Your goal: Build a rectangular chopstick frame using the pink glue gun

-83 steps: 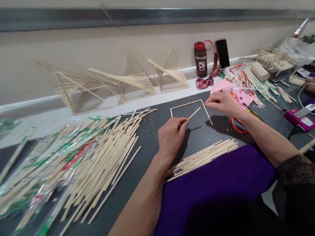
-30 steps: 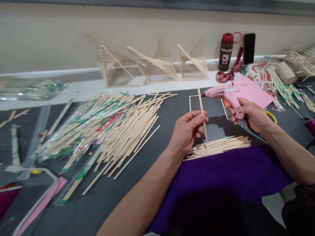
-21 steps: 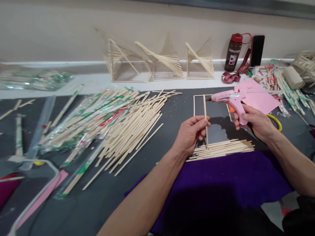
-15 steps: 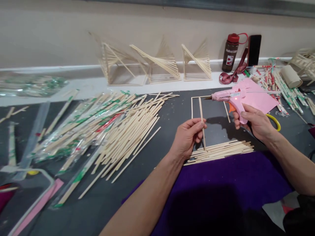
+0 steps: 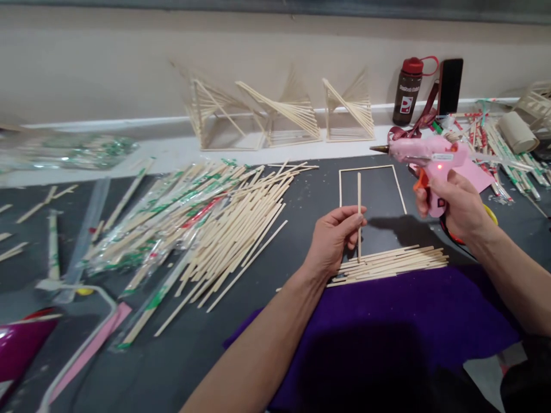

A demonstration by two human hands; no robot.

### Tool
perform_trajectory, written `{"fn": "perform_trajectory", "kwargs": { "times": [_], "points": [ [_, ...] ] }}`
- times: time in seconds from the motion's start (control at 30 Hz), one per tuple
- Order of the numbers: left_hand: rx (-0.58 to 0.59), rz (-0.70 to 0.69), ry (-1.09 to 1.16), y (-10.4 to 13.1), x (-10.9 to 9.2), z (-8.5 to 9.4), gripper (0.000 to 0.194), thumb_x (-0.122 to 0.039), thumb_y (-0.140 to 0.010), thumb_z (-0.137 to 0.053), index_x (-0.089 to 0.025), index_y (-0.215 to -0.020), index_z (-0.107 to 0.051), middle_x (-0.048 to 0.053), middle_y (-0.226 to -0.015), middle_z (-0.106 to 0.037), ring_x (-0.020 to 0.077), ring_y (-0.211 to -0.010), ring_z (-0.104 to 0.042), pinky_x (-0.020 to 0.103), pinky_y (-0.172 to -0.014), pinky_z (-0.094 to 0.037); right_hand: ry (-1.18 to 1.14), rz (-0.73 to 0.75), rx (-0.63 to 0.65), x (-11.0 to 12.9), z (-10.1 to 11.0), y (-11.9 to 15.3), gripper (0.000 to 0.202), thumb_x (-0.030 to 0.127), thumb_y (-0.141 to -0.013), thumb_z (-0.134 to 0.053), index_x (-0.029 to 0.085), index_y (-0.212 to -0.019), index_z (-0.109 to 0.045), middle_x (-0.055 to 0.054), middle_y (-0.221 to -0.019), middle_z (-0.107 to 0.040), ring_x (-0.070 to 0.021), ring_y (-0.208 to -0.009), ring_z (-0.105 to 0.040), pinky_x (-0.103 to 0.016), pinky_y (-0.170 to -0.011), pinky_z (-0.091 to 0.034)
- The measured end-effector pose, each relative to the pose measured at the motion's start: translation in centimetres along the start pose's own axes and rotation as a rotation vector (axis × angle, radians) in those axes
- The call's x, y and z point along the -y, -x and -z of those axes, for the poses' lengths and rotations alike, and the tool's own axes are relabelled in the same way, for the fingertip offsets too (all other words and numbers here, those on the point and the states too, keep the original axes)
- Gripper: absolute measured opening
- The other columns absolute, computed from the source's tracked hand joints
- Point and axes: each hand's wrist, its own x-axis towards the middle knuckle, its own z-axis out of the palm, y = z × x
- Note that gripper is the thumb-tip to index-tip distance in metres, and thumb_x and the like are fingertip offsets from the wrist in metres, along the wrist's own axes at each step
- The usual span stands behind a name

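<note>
Pinched between the thumb and fingers of my left hand is a wooden stick, held roughly upright in view. My right hand grips a pink glue gun, its nozzle pointing left and its small light lit orange-red. Beyond my left hand, a three-sided frame of sticks lies on the dark table. A row of loose sticks lies just below my left hand's fingers, along the edge of a purple cloth.
Loose sticks and plastic-wrapped sticks cover the left side. Three stick structures stand by the wall. A bottle, a phone, a cardboard roll and more wrapped sticks are at the back right.
My right hand has moved the glue gun up and to the right, away from the stick and the frame. The stick in my left hand now looks more upright.
</note>
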Motion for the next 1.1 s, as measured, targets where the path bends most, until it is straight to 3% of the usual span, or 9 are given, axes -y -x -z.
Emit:
{"fn": "perform_trajectory", "kwargs": {
  "times": [0.17,0.27,0.37,0.57,0.83,1.1],
  "points": [
    [-0.033,-0.053,-0.022,0.0,0.1,0.2,0.035,-0.032,-0.059,-0.084,-0.015,-0.089,-0.076,-0.001,-0.062,-0.067,0.0022,-0.039,-0.043,0.016,-0.038,-0.032,-0.040,0.001,0.034,-0.5,-1.8,-1.0,0.041,0.057,-0.075,-0.077,0.022,-0.089,-0.061,-0.002,-0.086,-0.068,-0.0112,-0.058,-0.060,-0.024,-0.045,-0.045],
    [-0.051,-0.081,-0.044,-0.1,0.1,0.4,0.034,-0.032,-0.060,-0.084,-0.015,-0.090,-0.077,-0.001,-0.062,-0.067,0.0023,-0.039,-0.043,0.016,-0.038,-0.033,-0.069,0.006,0.071,-1.7,-1.9,-0.7,0.043,0.057,-0.077,-0.076,0.022,-0.097,-0.063,-0.005,-0.100,-0.071,-0.0108,-0.061,-0.063,-0.023,-0.043,-0.043],
    [-0.068,-0.105,-0.038,-0.2,0.2,0.4,0.033,-0.031,-0.061,-0.084,-0.015,-0.089,-0.077,-0.002,-0.062,-0.067,0.0024,-0.039,-0.043,0.016,-0.037,-0.032,-0.073,0.017,0.092,-2.3,-1.7,-0.2,0.039,0.055,-0.081,-0.073,0.021,-0.097,-0.065,-0.006,-0.100,-0.073,-0.0100,-0.059,-0.062,-0.023,-0.044,-0.045],
    [-0.086,-0.139,-0.043,-0.3,0.2,0.5,0.031,-0.031,-0.062,-0.083,-0.015,-0.089,-0.077,-0.002,-0.060,-0.065,0.0024,-0.039,-0.042,0.016,-0.038,-0.032,0.033,0.053,0.094,-2.6,-1.7,0.2,0.041,0.058,-0.077,-0.076,0.020,-0.088,-0.065,-0.002,-0.081,-0.071,-0.0097,-0.053,-0.058,-0.024,-0.045,-0.045],
    [-0.112,-0.188,-0.080,-0.2,0.2,0.3,0.030,-0.029,-0.062,-0.082,-0.015,-0.087,-0.077,-0.003,-0.056,-0.061,0.0033,-0.039,-0.041,0.017,-0.037,-0.032,0.153,0.161,0.089,-2.5,-1.5,0.5,0.041,0.060,-0.083,-0.069,0.019,-0.080,-0.066,0.002,-0.055,-0.059,-0.0091,-0.046,-0.050,-0.025,-0.046,-0.038],
    [-0.126,-0.217,-0.112,-0.2,0.2,0.2,0.028,-0.028,-0.063,-0.080,-0.014,-0.087,-0.077,-0.003,-0.056,-0.061,0.0035,-0.039,-0.041,0.018,-0.037,-0.030,0.281,0.219,0.082,-2.6,-1.1,0.6,0.045,0.058,-0.087,-0.064,0.021,-0.063,-0.056,0.002,-0.051,-0.055,-0.0103,-0.048,-0.048,-0.027,-0.050,-0.038]
  ]
}}
